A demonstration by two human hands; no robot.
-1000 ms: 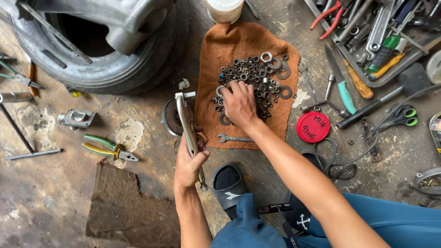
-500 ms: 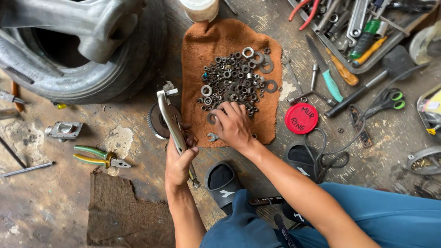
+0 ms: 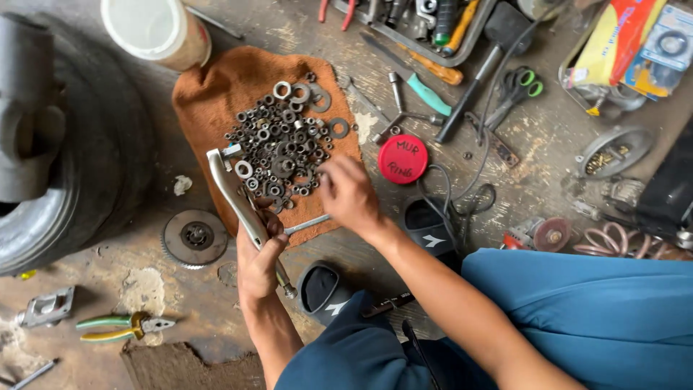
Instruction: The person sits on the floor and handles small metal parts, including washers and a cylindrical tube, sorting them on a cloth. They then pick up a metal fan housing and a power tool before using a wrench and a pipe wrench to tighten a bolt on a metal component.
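- The left hand [image 3: 258,263] is closed around the handles of silver metal locking pliers [image 3: 242,206]; their long axis runs from about five o'clock at the grip to eleven o'clock at the jaws.
- The pliers' jaws rest at the nine o'clock edge of a heap of small dark steel nuts and washers [image 3: 285,141].
- The right hand [image 3: 350,193] hovers at the heap's five o'clock edge, fingers curled loosely together; I cannot tell whether they pinch anything.
- The heap lies toward eleven o'clock from those fingers, and the right hand is nearer to it.
- A small silver spanner [image 3: 307,224] lies just beside the right hand, at seven o'clock from it.
- The heap sits on a rust-orange cloth [image 3: 209,108] spread on a stained concrete workshop floor [image 3: 151,296].
- A round red lid [image 3: 403,159] lies at three o'clock; a black tyre [image 3: 86,188] at nine o'clock.
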